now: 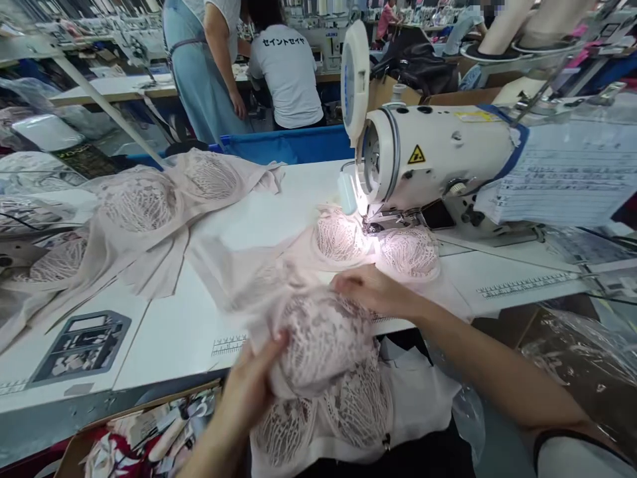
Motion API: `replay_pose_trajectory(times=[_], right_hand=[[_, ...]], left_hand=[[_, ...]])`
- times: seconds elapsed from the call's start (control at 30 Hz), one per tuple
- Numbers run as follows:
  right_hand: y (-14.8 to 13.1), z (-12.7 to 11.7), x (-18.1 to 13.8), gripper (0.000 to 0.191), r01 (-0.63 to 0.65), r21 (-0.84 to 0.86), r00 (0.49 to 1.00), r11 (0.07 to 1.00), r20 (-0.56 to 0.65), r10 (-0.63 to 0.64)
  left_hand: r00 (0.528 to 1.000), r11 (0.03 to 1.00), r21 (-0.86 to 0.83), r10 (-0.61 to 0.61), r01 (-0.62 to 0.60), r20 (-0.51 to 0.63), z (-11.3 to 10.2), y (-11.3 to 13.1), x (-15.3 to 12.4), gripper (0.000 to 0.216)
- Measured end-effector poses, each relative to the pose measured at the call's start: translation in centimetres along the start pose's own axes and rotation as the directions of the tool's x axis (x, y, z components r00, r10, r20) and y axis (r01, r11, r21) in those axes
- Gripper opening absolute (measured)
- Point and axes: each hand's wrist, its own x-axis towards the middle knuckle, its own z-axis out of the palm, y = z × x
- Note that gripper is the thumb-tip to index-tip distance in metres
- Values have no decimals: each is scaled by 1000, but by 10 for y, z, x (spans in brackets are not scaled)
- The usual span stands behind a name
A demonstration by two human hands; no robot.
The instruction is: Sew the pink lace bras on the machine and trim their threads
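Note:
A pale pink lace bra (323, 338), slightly blurred, is held up in front of the table edge. My left hand (256, 375) grips its left side, thumb on top. My right hand (373, 289) is closed at its upper right edge, fingers curled and partly hidden. Below it another lace bra (358, 405) lies across my lap. Just beyond my right hand, a third bra (341, 236) lies under the lit needle area of the white sewing machine (442, 146), its cups on either side of the needle.
More pink bras (142, 199) are heaped on the left of the white table (164, 345). A box of fabric scraps (149, 431) stands below the front edge. Paper sheets (572, 172) hang on the machine. Across a blue bin (293, 146), two people are at another table.

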Motion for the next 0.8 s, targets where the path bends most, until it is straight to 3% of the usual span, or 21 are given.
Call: replay_pose_trajectory(times=[0.03, 0.1, 0.13, 0.2, 0.27, 0.3, 0.33, 0.37, 0.43, 0.5, 0.57, 0.67, 0.7, 0.73, 0.77, 0.8], right_hand=[[0, 5, -7, 57, 1, -41, 998, 999, 70, 2], [0, 14, -25, 42, 33, -98, 992, 995, 124, -21], [1, 19, -35, 36, 55, -126, 994, 991, 97, -43], [3, 25, -55, 27, 81, -206, 996, 975, -27, -88], [3, 29, -72, 20, 85, -281, 981, 956, -146, -130], [3, 32, -79, 17, 94, -307, 973, 947, -174, -153], [2, 34, -85, 15, 111, -325, 968, 939, -181, -177], [1, 36, -91, 14, 138, -338, 964, 931, -171, -205], [-1, 38, -101, 10, 198, -343, 961, 918, -119, -251], [-2, 37, -112, 11, 230, -312, 966, 922, -38, -254], [-2, 31, -122, 15, 227, -248, 974, 942, 57, -220], [3, 19, -132, 24, 198, -97, 965, 975, 196, -176], [5, 15, -133, 30, 187, -39, 957, 982, 233, -173], [9, 11, -133, 35, 177, 16, 949, 984, 263, -175], [13, 8, -133, 40, 164, 63, 943, 984, 282, -176], [18, 5, -132, 45, 146, 103, 944, 984, 284, -170]], left_hand=[[999, 995, 91, -36, 32, 40, 1, -17, -11, 57], [982, 953, 294, 22, -77, 186, -8, -38, -27, 44], [945, 917, 353, 67, -185, 320, -15, -41, -31, 43], [826, 860, 351, 132, -370, 547, -29, -38, -32, 49], [810, 786, 364, 275, -500, 518, -32, -25, -23, 46], [807, 698, 433, 378, -570, 453, -27, -17, -17, 34], [770, 578, 508, 465, -638, 438, -19, -8, -10, 25], [699, 446, 538, 475, -715, 535, -9, 0, -3, 30], [514, 255, 449, 347, -857, 784, 13, 15, 9, 40], [330, 214, 288, 198, -934, 923, 26, 29, 17, 25], [208, 283, 169, 117, -944, 971, 28, 41, 20, 11], [99, 554, 70, 23, -830, 995, 16, 47, 18, 20], [103, 663, 78, -1, -744, 995, 12, 44, 16, 22], [143, 760, 108, -20, -641, 989, 8, 39, 15, 24], [222, 838, 151, -37, -524, 974, 5, 31, 14, 27], [332, 895, 193, -53, -402, 942, 3, 22, 12, 30]])
